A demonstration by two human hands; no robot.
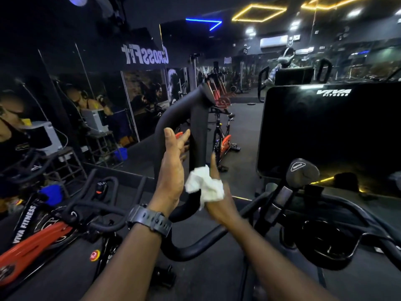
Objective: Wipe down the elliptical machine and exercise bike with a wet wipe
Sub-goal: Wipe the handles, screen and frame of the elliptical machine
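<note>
We see a dim gym with a dark matte floor, a black ceiling lit by yellow diamond strips and one blue strip. A mirror wall on the left carries reversed lettering and posters. A small stool stands against it, with a blue tub near its foot.

At centre rises a black padded handle, a loop bending down into the lower bar. Our right hand grips a crumpled white wipe and presses it against the handle's lower part, thumb up along the padding. Our left hand, watch at the wrist, is held flat with straight fingers just left of the handle; we cannot tell whether it touches.

To the right stands a dark console, its screen blank and glossy, with a grey knob below it. A red bike sits low at left, another stands farther back on the floor.
</note>
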